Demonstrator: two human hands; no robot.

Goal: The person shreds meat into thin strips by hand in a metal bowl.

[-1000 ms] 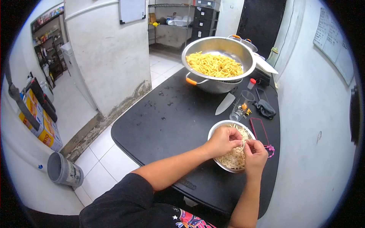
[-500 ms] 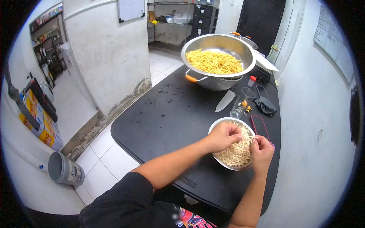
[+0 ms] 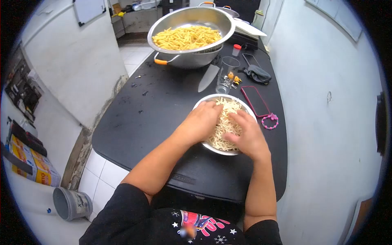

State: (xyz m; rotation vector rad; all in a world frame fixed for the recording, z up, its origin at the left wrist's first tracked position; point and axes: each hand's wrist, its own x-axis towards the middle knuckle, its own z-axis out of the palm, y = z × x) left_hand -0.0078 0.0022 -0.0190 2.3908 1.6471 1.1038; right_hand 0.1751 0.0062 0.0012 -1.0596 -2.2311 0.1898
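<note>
A metal bowl [image 3: 227, 152] on the black table holds a heap of pale, thin shreds [image 3: 226, 136]. Over the bowl's left side is my left hand [image 3: 203, 122], its fingertips down at the shreds; whether it grips any is hidden. My right hand [image 3: 249, 134] hovers over the right side with its fingers spread and nothing visible in them. Behind the bowl stand a clear glass [image 3: 226, 77] and a knife [image 3: 208, 78]. Farther back, a large steel basin [image 3: 223, 24] full of yellow cut sticks [image 3: 185, 38] rests on a colander [image 3: 192, 60].
A pink-edged phone [image 3: 255, 100] and a beaded strap [image 3: 270, 121] lie right of the bowl. Behind them are a dark pouch [image 3: 258, 74], another phone [image 3: 250, 60] and a red-capped jar [image 3: 236, 50]. A grey bucket [image 3: 73, 204] stands on the floor at left.
The view has shifted, so the table sits farther left and higher. My hands were pinching shreds above the bowl; now they are lower over the heap, and my right hand has opened.
</note>
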